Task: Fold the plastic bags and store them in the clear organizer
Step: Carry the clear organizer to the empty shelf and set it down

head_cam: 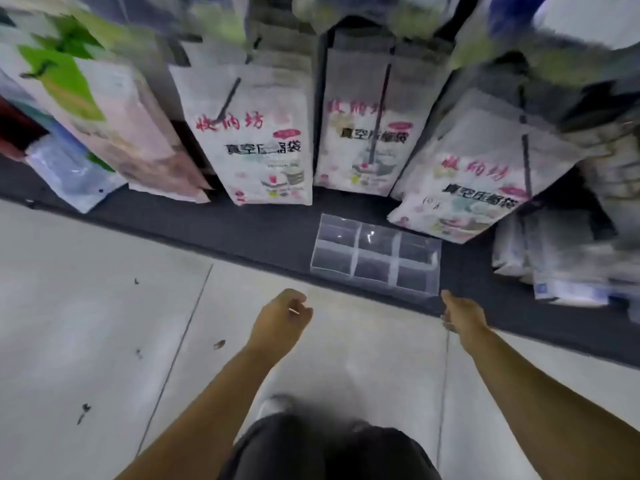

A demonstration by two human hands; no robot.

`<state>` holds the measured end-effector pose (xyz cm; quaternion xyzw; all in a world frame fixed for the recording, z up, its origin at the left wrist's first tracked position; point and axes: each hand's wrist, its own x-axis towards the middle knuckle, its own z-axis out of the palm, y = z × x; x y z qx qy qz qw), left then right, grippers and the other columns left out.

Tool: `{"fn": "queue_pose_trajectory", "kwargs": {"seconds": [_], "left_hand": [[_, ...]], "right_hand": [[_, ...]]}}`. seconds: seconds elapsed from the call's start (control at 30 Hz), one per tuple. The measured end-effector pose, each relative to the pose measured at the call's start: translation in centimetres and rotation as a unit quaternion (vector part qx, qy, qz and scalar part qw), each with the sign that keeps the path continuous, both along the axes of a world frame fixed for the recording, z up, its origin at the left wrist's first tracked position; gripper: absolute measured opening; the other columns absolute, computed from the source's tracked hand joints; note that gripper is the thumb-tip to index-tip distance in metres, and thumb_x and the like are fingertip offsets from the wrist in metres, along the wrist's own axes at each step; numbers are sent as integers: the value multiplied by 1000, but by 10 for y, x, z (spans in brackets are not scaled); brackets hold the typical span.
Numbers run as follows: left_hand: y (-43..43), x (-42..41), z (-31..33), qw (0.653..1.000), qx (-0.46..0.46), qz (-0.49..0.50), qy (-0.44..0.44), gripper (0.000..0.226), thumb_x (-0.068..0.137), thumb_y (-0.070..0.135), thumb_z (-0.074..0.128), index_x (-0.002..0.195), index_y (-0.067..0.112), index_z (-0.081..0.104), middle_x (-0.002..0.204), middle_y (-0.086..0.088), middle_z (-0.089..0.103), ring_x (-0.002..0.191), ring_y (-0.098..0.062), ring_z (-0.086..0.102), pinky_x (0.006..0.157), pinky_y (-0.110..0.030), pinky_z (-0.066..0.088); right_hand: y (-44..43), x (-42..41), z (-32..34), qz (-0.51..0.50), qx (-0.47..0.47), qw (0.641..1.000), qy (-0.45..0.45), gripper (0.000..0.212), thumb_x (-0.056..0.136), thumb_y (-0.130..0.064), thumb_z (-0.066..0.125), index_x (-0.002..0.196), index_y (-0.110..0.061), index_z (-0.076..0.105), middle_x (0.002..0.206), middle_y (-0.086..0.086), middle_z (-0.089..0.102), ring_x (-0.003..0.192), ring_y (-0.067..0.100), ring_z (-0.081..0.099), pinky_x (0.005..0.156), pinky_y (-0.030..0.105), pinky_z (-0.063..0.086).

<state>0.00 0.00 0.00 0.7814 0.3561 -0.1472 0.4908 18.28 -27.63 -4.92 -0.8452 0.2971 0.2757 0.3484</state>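
clear organizer (375,259) sits empty on the dark mat (242,230) below packaged bags (266,147); nothing folded or stored yet. left hand (282,317), fingers loosely curled, holds nothing; right hand (462,315), fingers' state unclear.

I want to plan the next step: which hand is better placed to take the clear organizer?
Probably right: the right hand reaches almost to the near right corner of the clear organizer; the left hand is over the pale floor, farther off.
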Motion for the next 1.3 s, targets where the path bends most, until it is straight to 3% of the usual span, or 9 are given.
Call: {"fn": "queue_pose_trajectory", "kwargs": {"seconds": [0.1, 0.23, 0.33, 0.43, 0.57, 0.83, 0.97, 1.13, 1.3], "left_hand": [[-5, 15, -51, 1000, 9, -6, 4, 23, 92, 24, 60, 113, 17, 59, 96, 6, 61, 80, -10, 59, 54, -3, 37], [-9, 28, -95, 1000, 0, -24, 13, 25, 93, 24, 58, 117, 18, 57, 104, 4, 60, 87, -11, 59, 57, -3, 39], [-11, 35, -105, 999, 12, -40, 17, 25, 93, 23, 58, 118, 18, 57, 104, 6, 59, 90, -11, 58, 59, -3, 38], [-11, 34, -98, 998, 22, -46, 22, 25, 92, 21, 58, 117, 17, 58, 102, 6, 59, 90, -11, 58, 61, -4, 37], [-10, 23, -65, 998, 26, -54, 28, 26, 92, 19, 58, 117, 14, 59, 101, 6, 59, 91, -12, 58, 73, -14, 40], [-12, -13, 87, 995, 36, -83, 36, 25, 95, 18, 55, 118, 12, 58, 106, 3, 59, 91, -13, 56, 81, -21, 45], [-21, -34, 189, 993, 30, -108, 37, 23, 95, 19, 54, 117, 12, 58, 107, 3, 59, 91, -12, 56, 81, -22, 44], [-45, -52, 305, 987, 25, -156, 40, 21, 94, 21, 55, 113, 16, 59, 102, 6, 58, 86, -8, 54, 68, -17, 42], [-91, -38, 382, 968, 14, -250, 21, 17, 93, 22, 56, 109, 22, 60, 99, 12, 59, 87, -3, 56, 64, -13, 39]], "right_hand": [[0, 25, -48, 16, -9, 1000, -20, 35, 94, -34, 56, 79, -3, 59, 71, 9, 56, 71, 29, 57, 76, 44, 53], [-8, 51, -108, 17, -20, 999, -29, 34, 93, -33, 56, 91, 1, 62, 80, 15, 57, 71, 29, 55, 77, 47, 54], [-15, 61, -132, 8, -42, 999, -9, 33, 92, -25, 60, 96, 7, 63, 64, 14, 55, 53, 26, 52, 49, 31, 50], [-17, 59, -142, -28, 8, 999, 36, 14, 94, -7, 55, 89, 6, 58, 64, 15, 57, 36, 19, 58, 29, 17, 42], [-16, 32, -123, -115, 135, 982, 67, 4, 92, 5, 51, 91, 9, 53, 64, 19, 58, 38, 18, 61, 36, 21, 49], [-19, -44, 63, -189, 238, 949, 80, 23, 93, -3, 54, 71, -4, 51, 57, 7, 46, 63, 20, 50, 43, 17, 50], [-43, -85, 182, -210, 233, 946, 86, 12, 88, -10, 63, 80, -2, 57, 74, 10, 53, 63, 19, 54, 45, 17, 52], [-88, -146, 319, -216, 226, 945, 92, 28, 85, -32, 66, 97, -8, 57, 94, 11, 57, 71, 21, 61, 56, 26, 48], [-147, -226, 418, -281, 262, 921, 73, 34, 88, -40, 61, 105, -10, 58, 101, 12, 69, 79, 23, 66, 66, 30, 50]]}}
